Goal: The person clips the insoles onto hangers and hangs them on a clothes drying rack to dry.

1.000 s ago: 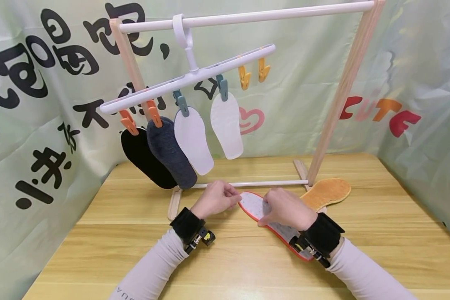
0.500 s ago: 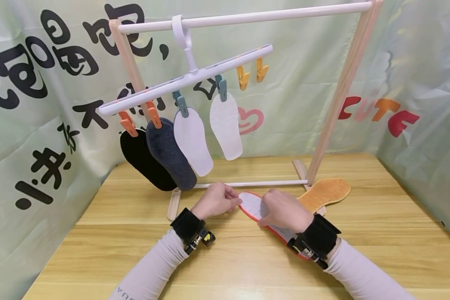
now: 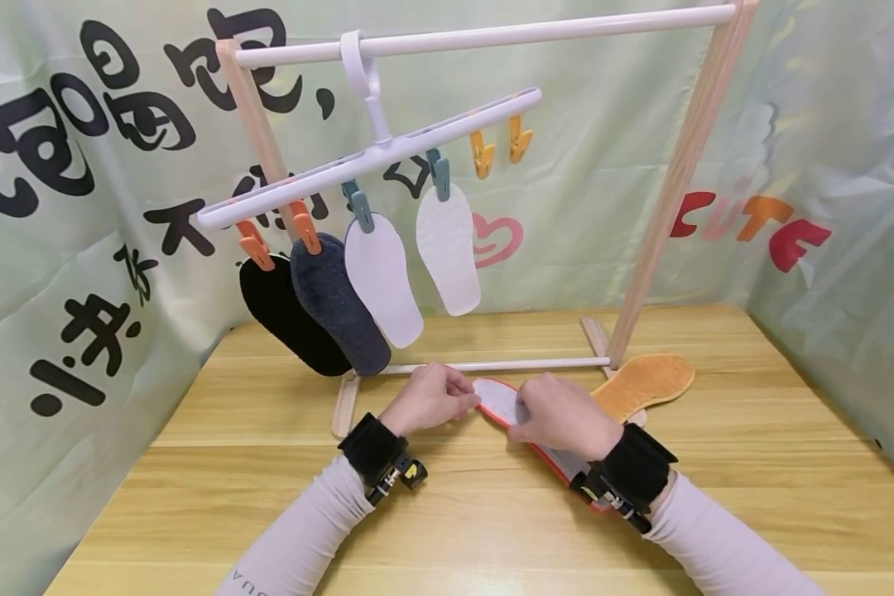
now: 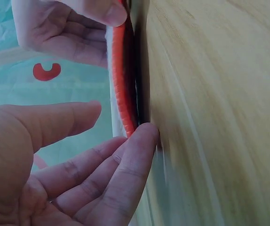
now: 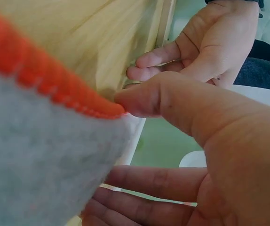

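A grey insole with red stitched edging (image 3: 495, 401) lies at a slant over the table, its near half partly under the right arm. My right hand (image 3: 566, 416) grips it across the width; in the right wrist view the thumb presses on the red edge (image 5: 55, 84) and the fingers lie along the other side. At the insole's far-left tip is my left hand (image 3: 434, 399). In the left wrist view its fingers (image 4: 121, 179) reach the tip from below, fairly straight, while the thumb (image 4: 74, 120) stands apart from the insole.
An orange insole (image 3: 650, 384) lies by the rack's right foot. From the white hanger (image 3: 376, 156) on the rack hang a black insole (image 3: 283, 319), a dark blue one (image 3: 338, 302) and two white ones (image 3: 450, 248). Two yellow clips (image 3: 520, 139) hold nothing.
The right hand and the grey insole have shifted very slightly left, and the insole's near end shows a little higher. The left hand stays almost still at the tip.
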Available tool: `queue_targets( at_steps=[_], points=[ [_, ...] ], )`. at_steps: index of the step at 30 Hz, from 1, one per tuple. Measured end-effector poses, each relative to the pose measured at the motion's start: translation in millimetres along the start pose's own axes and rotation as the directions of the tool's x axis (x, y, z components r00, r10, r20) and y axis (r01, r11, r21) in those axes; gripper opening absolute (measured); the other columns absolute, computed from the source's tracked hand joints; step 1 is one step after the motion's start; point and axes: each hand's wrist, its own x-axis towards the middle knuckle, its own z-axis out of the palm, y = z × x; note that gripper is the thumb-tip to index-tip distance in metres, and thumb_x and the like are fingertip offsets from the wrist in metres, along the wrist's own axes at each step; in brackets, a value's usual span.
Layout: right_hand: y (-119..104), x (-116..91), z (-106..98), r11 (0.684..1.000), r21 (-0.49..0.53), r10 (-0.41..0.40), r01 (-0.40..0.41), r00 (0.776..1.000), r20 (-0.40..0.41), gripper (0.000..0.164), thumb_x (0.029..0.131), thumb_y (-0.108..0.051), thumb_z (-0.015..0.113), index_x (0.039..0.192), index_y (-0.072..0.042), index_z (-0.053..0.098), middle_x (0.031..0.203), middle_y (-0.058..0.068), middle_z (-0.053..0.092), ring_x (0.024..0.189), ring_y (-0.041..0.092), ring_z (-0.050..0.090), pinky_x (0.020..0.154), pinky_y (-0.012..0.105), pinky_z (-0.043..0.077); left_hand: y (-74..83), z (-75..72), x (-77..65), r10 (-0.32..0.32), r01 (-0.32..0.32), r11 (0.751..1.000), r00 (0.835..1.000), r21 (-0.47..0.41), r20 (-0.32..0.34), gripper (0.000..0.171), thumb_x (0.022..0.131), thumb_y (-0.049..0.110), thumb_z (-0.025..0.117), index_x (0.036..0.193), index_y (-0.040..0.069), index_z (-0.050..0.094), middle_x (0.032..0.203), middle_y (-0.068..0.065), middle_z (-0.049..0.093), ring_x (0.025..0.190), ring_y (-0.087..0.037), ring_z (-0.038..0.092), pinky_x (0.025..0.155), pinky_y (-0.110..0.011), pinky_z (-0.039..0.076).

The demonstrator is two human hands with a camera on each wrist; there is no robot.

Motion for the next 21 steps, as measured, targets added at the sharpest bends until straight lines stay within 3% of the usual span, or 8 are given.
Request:
queue_targets(
  at_steps=[4, 11, 21],
  points=[
    [0.8, 0.6, -1.4, 1.0, 0.022, -0.015, 0.015, 1.0, 0.001, 0.035, 0.08, -0.021, 0.084, 0.064, -0.016, 0.054, 0.061, -0.01, 0.03, 0.054, 0.006, 0.031, 0.052, 0.024, 0.022, -0.4, -1.6, -0.1, -0.004, 0.004, 1.0, 1.0, -0.01, -0.02, 0.01, 0.098, 0.02, 0.079, 0.098, 0.01, 0.08, 0.086, -0.006, 0.08, 0.073, -0.019, 0.076, 0.058, -0.022, 0.053],
    [-0.4, 0.7, -2.0, 0.998, 0.055, 0.011, -0.011, 1.0, -0.004, 0.05, 0.085, -0.026, 0.081, 0.057, -0.023, 0.04, 0.058, -0.013, 0.022, 0.052, 0.005, 0.023, 0.052, 0.025, 0.016, -0.1, -3.4, -1.5, -0.001, 0.001, 1.0, 0.999, -0.01, -0.034, 0.012, 0.097, 0.022, 0.08, 0.092, 0.011, 0.079, 0.084, -0.007, 0.08, 0.071, -0.017, 0.076, 0.057, -0.022, 0.052],
    [-3.7, 1.7, -5.7, 0.996, 0.086, 0.019, -0.013, 0.997, -0.072, 0.035, 0.091, -0.02, 0.076, 0.058, -0.022, 0.065, 0.051, -0.016, 0.036, 0.049, 0.003, 0.036, 0.047, 0.022, 0.025, 0.5, -1.2, -1.4, 0.005, -0.005, 1.0, 1.0, 0.001, -0.006, 0.013, 0.097, 0.02, 0.079, 0.089, 0.011, 0.078, 0.081, -0.006, 0.079, 0.071, -0.017, 0.075, 0.057, -0.023, 0.052]
  ],
)
